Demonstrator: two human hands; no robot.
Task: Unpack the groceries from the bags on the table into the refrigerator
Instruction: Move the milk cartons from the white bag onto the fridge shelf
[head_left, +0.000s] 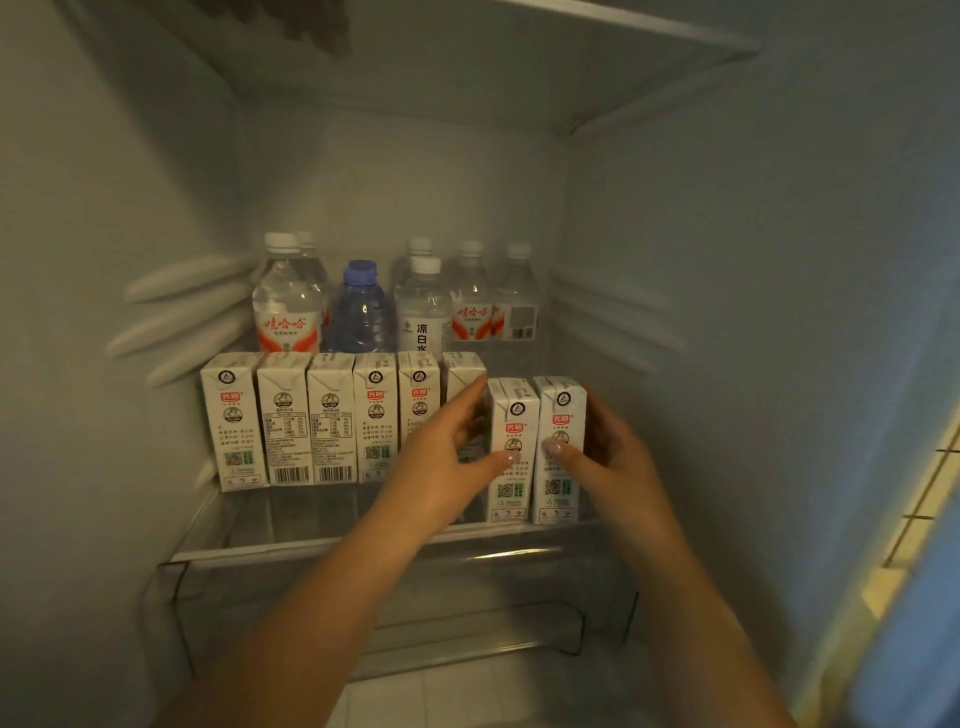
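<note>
While you lean into the refrigerator (675, 234), your view takes in one glass shelf (311, 545) packed with drinks. Along the left wall (104, 208) sit three moulded shelf rails (187, 312). At the back of the shelf stands a cluster of water bottles (287, 296), most clear with white caps and red labels, one blue bottle (359, 306) with a blue cap among them, and beside it a clear one with dark printed characters.

In front of the bottles runs a row of six white milk cartons (283, 421), upright and side by side, touching or nearly so. The sixth is partly hidden behind your left hand (447, 457).

Your left hand reaches in with its fingers curled round the left side of a seventh carton (511, 449), thumb laid across its front face. Just beside that carton, touching it, stands an eighth carton (558, 447), and your right hand (613, 457) wraps its right side, thumb pressed on the front. Together your hands clasp this pair from both sides. The pair stands upright near the front edge of the shelf, a little forward of the row, at its right end.

Below the shelf lies a clear plastic drawer (389, 613). At the far right, a strip of bright tiled surface (924, 509) shows past the refrigerator.
</note>
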